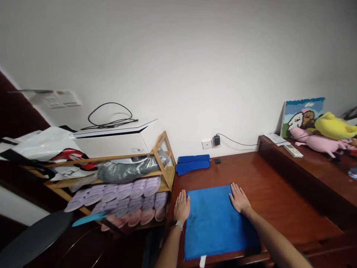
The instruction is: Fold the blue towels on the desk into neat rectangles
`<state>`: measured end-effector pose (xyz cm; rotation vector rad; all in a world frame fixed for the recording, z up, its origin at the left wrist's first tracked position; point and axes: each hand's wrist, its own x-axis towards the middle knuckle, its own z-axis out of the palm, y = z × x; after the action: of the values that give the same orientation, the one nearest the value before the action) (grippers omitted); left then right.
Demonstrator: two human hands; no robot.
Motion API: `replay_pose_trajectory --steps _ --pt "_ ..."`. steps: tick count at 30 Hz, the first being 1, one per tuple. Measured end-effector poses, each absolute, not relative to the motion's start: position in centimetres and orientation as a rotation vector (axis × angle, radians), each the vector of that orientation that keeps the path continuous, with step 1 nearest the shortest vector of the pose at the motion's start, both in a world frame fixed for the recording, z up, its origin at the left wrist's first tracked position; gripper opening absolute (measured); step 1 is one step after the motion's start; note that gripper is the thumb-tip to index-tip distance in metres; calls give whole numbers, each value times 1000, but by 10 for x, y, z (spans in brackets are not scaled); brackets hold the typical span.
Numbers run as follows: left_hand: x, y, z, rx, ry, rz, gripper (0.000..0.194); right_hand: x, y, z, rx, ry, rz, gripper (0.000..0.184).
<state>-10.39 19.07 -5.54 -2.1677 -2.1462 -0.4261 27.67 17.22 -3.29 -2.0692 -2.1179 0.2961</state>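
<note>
A blue cloth (213, 223) lies spread flat on the brown wooden desk (275, 193), a white tag hanging from its near edge. Along its left edge rests my left hand (182, 206), palm down with fingers stretched forward and a watch on the wrist. My right hand (240, 198) lies flat at the far right corner, fingertips touching the cloth's edge. Neither hand grips anything. Behind the cloth, folded blue cloths (193, 164) sit near the wall.
Left of the desk stands a wooden rack (167, 176) with lilac slippers (125, 191) and a white box (111, 143). A charger (216, 140) is plugged into the wall. On the raised right ledge lie a remote (292, 150) and a pink plush toy (315, 140).
</note>
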Motion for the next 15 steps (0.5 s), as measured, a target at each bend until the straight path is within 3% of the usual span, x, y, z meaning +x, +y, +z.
replay_pose_trajectory --steps 5,15 --pt "-141 179 -59 -2102 -2069 -494 61 278 174 -35 -2089 -2125 301 76" --pt "-131 174 -43 -2102 -2083 -629 56 313 176 -32 -2091 -2264 234 74"
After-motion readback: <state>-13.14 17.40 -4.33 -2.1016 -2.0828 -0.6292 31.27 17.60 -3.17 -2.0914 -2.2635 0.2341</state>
